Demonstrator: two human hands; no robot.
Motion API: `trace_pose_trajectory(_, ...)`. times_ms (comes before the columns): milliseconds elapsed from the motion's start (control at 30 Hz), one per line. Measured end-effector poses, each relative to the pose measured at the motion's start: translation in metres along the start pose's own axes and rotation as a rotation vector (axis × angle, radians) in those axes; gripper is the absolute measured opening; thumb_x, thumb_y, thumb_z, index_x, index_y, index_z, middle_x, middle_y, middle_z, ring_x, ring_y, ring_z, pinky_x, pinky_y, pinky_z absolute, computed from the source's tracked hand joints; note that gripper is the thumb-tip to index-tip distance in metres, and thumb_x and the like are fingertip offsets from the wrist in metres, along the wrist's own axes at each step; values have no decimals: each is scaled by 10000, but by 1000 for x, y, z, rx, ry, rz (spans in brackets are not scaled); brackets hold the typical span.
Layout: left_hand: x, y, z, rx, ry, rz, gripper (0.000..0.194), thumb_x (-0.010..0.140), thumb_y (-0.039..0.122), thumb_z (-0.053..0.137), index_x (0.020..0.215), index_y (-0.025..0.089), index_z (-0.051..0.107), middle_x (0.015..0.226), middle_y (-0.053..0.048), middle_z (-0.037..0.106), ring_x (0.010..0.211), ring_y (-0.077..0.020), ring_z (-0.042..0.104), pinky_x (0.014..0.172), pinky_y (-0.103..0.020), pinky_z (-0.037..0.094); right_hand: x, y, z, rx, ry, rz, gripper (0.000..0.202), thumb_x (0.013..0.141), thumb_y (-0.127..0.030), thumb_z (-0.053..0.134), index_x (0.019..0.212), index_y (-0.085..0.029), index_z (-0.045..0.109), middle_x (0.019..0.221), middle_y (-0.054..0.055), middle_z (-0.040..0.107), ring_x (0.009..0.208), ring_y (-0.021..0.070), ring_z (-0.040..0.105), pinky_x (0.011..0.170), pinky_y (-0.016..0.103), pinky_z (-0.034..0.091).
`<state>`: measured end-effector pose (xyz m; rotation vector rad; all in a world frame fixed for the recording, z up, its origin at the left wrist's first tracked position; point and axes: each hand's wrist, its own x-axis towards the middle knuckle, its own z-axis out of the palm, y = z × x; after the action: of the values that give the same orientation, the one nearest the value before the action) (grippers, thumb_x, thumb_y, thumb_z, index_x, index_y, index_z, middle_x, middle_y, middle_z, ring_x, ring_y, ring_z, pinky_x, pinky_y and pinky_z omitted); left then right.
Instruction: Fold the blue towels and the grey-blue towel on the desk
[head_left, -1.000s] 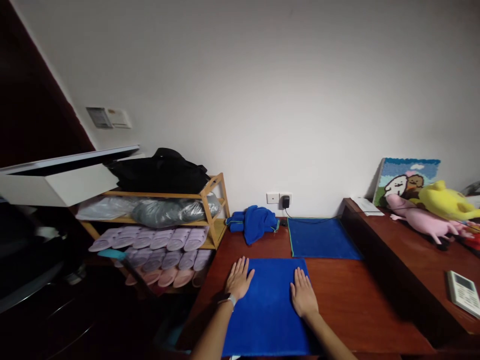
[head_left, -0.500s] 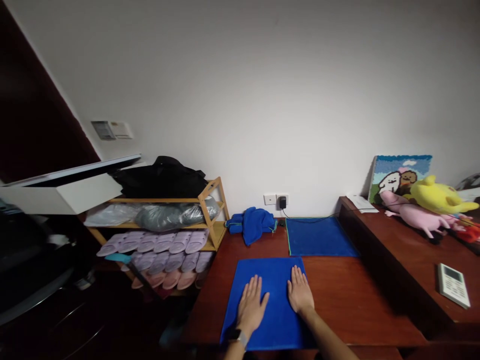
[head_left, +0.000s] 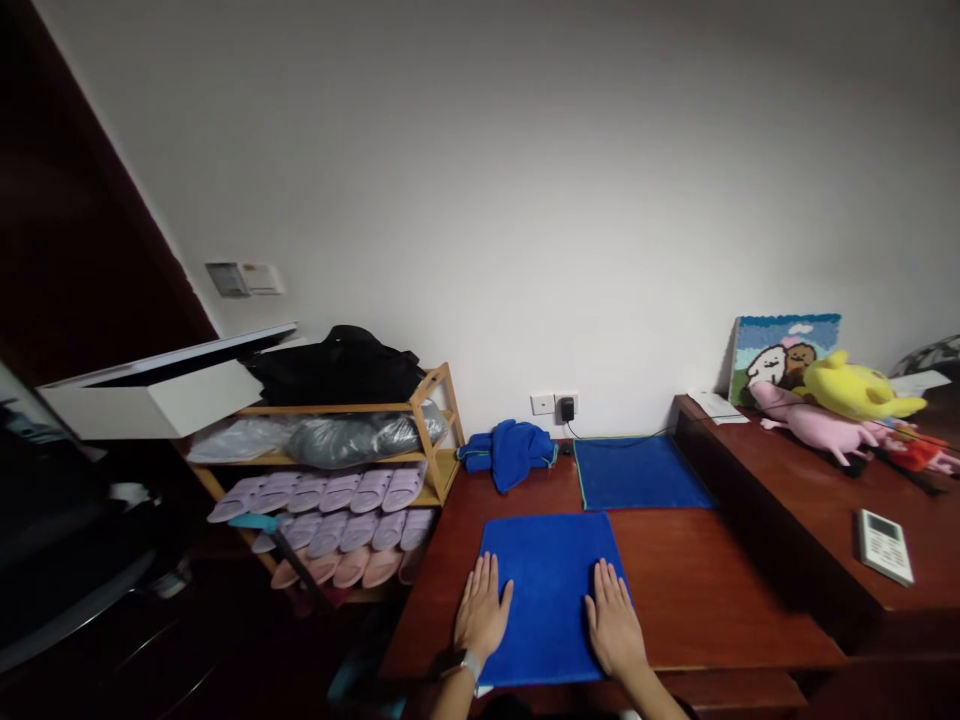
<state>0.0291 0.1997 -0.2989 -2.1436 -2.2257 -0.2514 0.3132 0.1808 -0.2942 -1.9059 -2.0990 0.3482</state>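
Against a pale wall (head_left: 480, 200), the wooden counter (head_left: 705, 590) carries one blue cloth (head_left: 551, 590) at its front edge, under two hands, left (head_left: 482, 610) and right (head_left: 616, 622), both flat, fingers slightly spread. Two more blue items lie along the back edge: one crumpled bundle (head_left: 510, 452), one flat cloth (head_left: 641, 472).

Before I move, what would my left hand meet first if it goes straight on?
Past the far edge of the flat cloth, the left hand would probably meet the bunched blue cloth first; depth is hard to judge.
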Motion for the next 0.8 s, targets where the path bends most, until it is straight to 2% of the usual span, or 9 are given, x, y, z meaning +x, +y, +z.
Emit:
trace_pose_trajectory(100,0,3,-15,8,-44,5,732,1037,540,235,1588,69,335,1670,-151,268,1557,-280,239,1271,-477,257,-16,2,-4,2,-44,16,706,1025,-450,219,1603,-48,257,1687,92,174,1575,224,138,1297,408,121)
trace_pose_trajectory(167,-3,16,-25,4,-36,24,717,1043,512,232,1587,55,329,1667,-158,270,1557,-278,239,1277,-481,241,-18,1,-9,15,-55,17,705,1022,-448,218,1603,-51,258,1686,90,177,1575,221,138,1298,409,115)
trace_pose_trajectory(233,-8,41,-29,-24,13,75,690,1057,482,193,1597,66,305,1676,-144,257,1563,-263,222,1284,-476,227,-17,-1,-13,18,-62,22,701,1021,-433,209,1604,-48,248,1688,89,170,1576,221,134,1298,407,106)
trace_pose_trajectory(300,-15,78,-25,-83,31,182,668,1067,475,160,1613,107,272,1685,-113,251,1567,-242,214,1283,-463,240,-17,-2,-15,14,-68,26,701,1020,-425,202,1602,-35,238,1689,97,167,1577,227,126,1297,401,98)
trace_pose_trajectory(400,-26,133,-8,-167,-35,361,643,1070,484,161,1630,174,212,1683,-81,275,1561,-228,240,1274,-461,273,-18,-1,-17,-4,-79,0,686,1013,-390,215,1598,-32,247,1688,107,169,1578,233,114,1296,402,89)
trace_pose_trajectory(467,-31,154,3,-188,-64,404,626,1070,470,157,1634,198,176,1679,-75,282,1559,-230,247,1273,-476,271,-18,0,-16,-30,-94,-27,674,1001,-356,231,1597,-41,264,1690,105,161,1579,233,105,1296,407,83)
trace_pose_trajectory(500,-33,157,6,-187,-69,395,624,1069,469,157,1633,202,172,1677,-77,284,1558,-234,250,1273,-485,269,-18,1,-15,-41,-98,-32,674,998,-351,233,1597,-44,267,1691,104,157,1580,232,102,1295,408,82)
trace_pose_trajectory(600,-37,134,8,-154,-65,315,651,1061,515,177,1627,197,217,1676,-81,280,1558,-254,250,1272,-505,266,-18,2,-12,-33,-77,-6,688,1012,-399,211,1603,-47,253,1691,103,167,1579,225,114,1294,408,96)
trace_pose_trajectory(800,-53,29,-6,-26,-34,16,707,1049,543,176,1606,128,310,1681,-102,256,1560,-256,243,1278,-475,242,-16,1,-7,-27,-58,15,701,1024,-423,196,1600,-26,241,1694,113,163,1580,231,100,1295,405,79)
